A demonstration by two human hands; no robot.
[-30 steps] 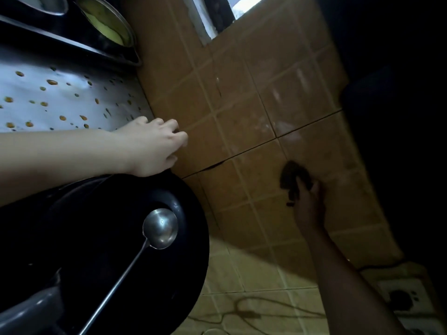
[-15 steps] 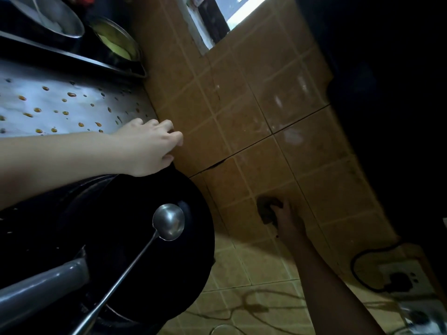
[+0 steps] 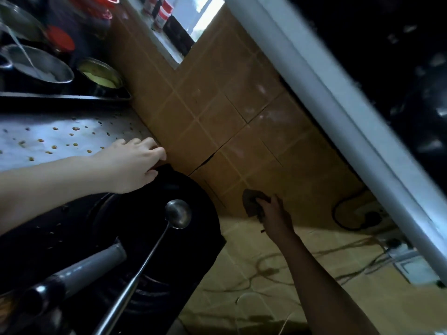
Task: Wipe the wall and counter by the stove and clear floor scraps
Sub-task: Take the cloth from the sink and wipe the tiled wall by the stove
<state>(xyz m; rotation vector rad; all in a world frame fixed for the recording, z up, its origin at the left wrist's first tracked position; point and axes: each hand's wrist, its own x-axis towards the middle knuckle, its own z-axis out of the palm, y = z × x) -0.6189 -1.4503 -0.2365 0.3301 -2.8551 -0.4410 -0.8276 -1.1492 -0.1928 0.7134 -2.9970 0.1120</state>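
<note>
Dark cloth (image 3: 250, 203) gripped in curled fingers of right hand (image 3: 274, 215), pressed against tiled wall (image 3: 217, 122) just right of wok (image 3: 145, 228). Left hand (image 3: 135, 163) resting on spattered counter (image 3: 60, 139) beside wok rim, fingers relaxed, holding nothing. 1 ladle (image 3: 178, 213) lying in wok.
</note>
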